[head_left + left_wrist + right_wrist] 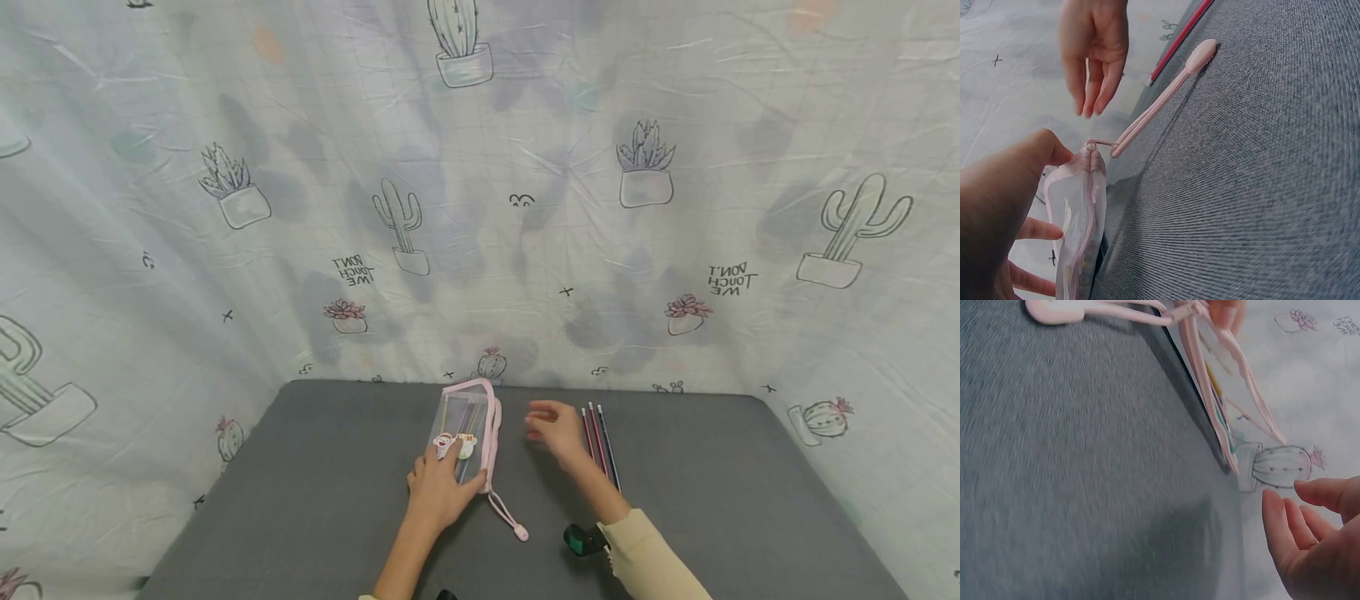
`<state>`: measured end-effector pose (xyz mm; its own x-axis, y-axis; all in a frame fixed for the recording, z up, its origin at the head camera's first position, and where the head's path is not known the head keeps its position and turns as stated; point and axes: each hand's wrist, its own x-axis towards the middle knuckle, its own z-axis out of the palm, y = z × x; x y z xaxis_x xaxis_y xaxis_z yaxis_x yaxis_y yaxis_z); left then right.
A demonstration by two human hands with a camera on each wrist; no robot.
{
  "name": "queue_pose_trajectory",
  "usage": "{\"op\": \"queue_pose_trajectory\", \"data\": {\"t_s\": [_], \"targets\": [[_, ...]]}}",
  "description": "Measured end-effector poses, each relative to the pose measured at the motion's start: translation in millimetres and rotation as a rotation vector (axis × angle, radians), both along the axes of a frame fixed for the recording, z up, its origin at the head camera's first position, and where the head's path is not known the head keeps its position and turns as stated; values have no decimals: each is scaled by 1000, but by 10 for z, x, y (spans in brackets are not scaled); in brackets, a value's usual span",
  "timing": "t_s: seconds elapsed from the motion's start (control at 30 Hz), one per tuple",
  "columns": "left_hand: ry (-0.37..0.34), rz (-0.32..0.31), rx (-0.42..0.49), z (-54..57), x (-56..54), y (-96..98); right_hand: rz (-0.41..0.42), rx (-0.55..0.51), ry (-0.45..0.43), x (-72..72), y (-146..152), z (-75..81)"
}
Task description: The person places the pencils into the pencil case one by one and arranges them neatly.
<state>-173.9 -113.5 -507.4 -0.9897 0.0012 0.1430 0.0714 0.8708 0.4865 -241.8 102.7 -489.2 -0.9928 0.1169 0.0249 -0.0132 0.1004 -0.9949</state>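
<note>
A clear pencil case (452,417) with pink zipper trim lies on the grey table, cartoon stickers on its face and slim pencils or pens inside. My left hand (442,492) holds its near end, thumb at the zippered edge and fingers spread over the clear face. A pink cord pull (1157,107) trails from the zipper. In the right wrist view, the zippered mouth gapes, and pencils (1215,384) show within. To the right of the case, my right hand (557,429) hovers with fingers loosely bent and nothing between them.
Several pencils (601,437) lie side by side just right of my right hand and partly behind the forearm. A black and green object (581,540) sits by the right sleeve. A cactus-print curtain (525,250) hangs along the table's far edge.
</note>
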Motion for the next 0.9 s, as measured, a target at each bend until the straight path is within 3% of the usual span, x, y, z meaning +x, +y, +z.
{"op": "queue_pose_trajectory", "data": {"t_s": [0.27, 0.9], "targets": [[-4, -2, 6, -4, -5, -1, -27, 64, 51, 9, 218, 24], [5, -4, 9, -8, 4, 0, -138, 390, 64, 96, 585, 42]]}}
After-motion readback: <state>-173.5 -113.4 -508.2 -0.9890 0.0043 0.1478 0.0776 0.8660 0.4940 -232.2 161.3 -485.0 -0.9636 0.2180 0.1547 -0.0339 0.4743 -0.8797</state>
